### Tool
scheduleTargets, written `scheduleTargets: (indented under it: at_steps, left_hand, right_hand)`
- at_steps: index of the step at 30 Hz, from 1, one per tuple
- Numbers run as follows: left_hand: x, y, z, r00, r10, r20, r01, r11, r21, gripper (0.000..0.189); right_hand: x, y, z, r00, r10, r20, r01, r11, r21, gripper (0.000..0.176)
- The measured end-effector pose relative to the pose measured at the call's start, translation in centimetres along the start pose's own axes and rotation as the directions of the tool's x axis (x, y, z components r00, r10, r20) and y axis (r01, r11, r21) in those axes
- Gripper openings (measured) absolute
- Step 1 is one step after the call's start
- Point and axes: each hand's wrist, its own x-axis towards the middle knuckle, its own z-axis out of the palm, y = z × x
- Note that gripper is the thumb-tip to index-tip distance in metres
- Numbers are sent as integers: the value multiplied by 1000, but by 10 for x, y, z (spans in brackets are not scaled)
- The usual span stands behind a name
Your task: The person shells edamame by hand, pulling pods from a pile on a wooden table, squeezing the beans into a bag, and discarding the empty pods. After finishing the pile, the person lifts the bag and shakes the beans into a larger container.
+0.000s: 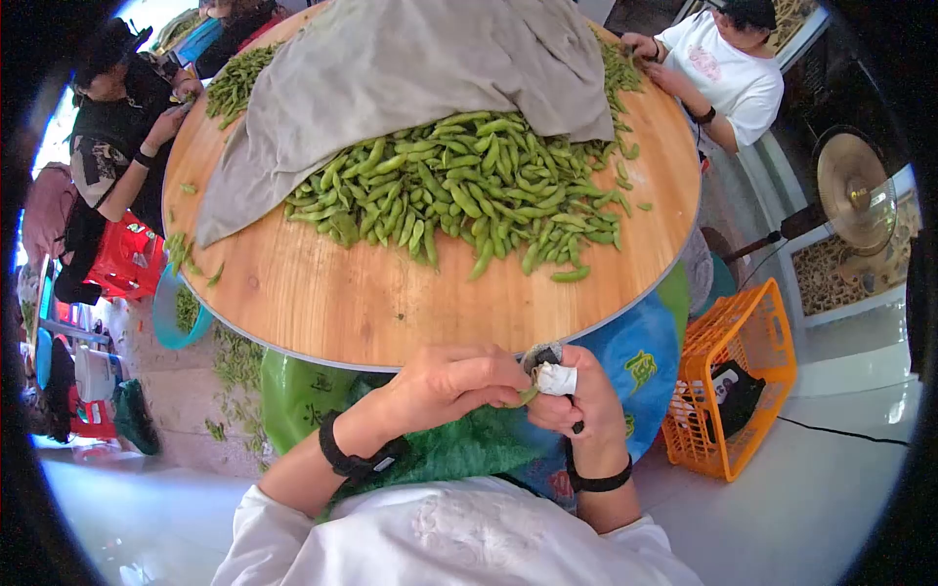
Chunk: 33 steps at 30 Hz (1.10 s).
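Over my lap, just in front of the round table's near edge, my two hands are close together. My left hand (464,385) is closed, its fingertips pinching a green soybean pod (529,396). My right hand (592,398) is closed too, with its fingers at the pod's other end. White tape (557,379) and a dark covering (541,355) wrap a digit of the right hand. A small black piece (577,427) shows below that hand; what it belongs to is hidden. Beyond lies a large heap of green soybean pods (459,186) on the wooden tabletop (362,303).
A grey cloth (420,68) covers much of the heap. Persons sit at the left (117,127) and right (723,68) of the table. An orange crate (733,391) stands at right, a teal basin (176,317) at left. Pods litter the floor near the basin.
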Motion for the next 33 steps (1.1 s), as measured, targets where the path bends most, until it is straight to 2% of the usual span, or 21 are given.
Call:
scheduleTargets:
  at_steps: [2,5,6,7,8,9,11,12,14,15,17,18,20,22,24,26,27,29,30,32,33]
  left_hand:
    - [2,2,-2,996,68,59,-74,992,100,27]
    - [1,0,-6,986,102,133,-126,974,186,26]
    - [2,-2,-6,986,95,136,-119,976,182,26]
    - [2,-3,-4,992,51,114,-61,995,82,22]
    - [2,-5,-4,996,4,94,-2,1000,-20,18]
    - [3,-4,-5,995,-5,96,7,1000,-24,18]
    - [5,-1,-6,987,3,163,-23,993,118,24]
    - [4,0,-5,987,-1,162,-17,994,109,24]
    - [5,0,-7,975,-141,170,129,989,79,22]
    - [5,2,-9,976,-135,169,123,989,77,22]
    - [3,6,-12,927,-336,167,330,942,63,18]
    - [3,5,-13,928,-336,165,330,942,61,18]
    - [1,3,-14,972,-161,169,139,981,136,16]
    - [-1,3,-12,980,-142,142,116,977,177,16]
    - [-2,5,-14,988,-115,108,88,970,227,16]
    - [-4,12,-19,959,-233,161,191,952,241,14]
    - [-3,17,-20,960,-235,152,194,951,242,14]
    - [-1,24,-20,853,-521,35,513,848,130,14]
    - [-3,21,-18,852,-524,25,516,846,133,14]
    - [-6,11,-12,750,-661,36,654,733,-186,14]
    - [-8,9,-11,749,-662,23,655,735,-177,14]
  right_hand:
    - [-2,2,-1,999,25,27,-27,996,82,13]
    - [-2,1,-2,996,79,-46,-78,997,19,17]
    - [-2,2,-4,997,72,-23,-71,997,43,18]
    - [-1,4,-4,998,64,-1,-64,996,69,20]
    - [-3,3,-1,998,40,-56,-38,999,33,18]
    - [-3,3,0,997,46,-60,-44,998,41,18]
    - [-3,4,-1,998,-24,-58,19,996,-91,16]
    - [-3,4,0,997,-18,-75,12,997,-80,15]
    - [-1,7,1,994,-66,-86,63,997,-41,14]
    - [1,7,2,989,-115,-92,115,993,-1,15]
    - [1,7,4,988,-105,-110,104,994,-17,13]
    - [1,7,5,987,-93,-131,90,996,-24,11]
    - [2,8,2,987,-90,-133,88,996,-17,9]
    - [4,8,4,988,-87,-127,85,996,-16,11]
    - [4,7,13,944,-191,-270,107,949,-295,10]
    - [2,5,14,937,-217,-273,119,935,-335,9]
    - [2,4,15,929,-241,-281,128,922,-366,10]
    - [2,4,21,938,-244,-246,119,894,-432,11]
    - [1,5,25,933,-258,-251,116,876,-469,12]
    - [1,9,31,931,-273,-243,120,856,-503,12]
    - [1,9,31,924,-283,-258,124,859,-497,12]
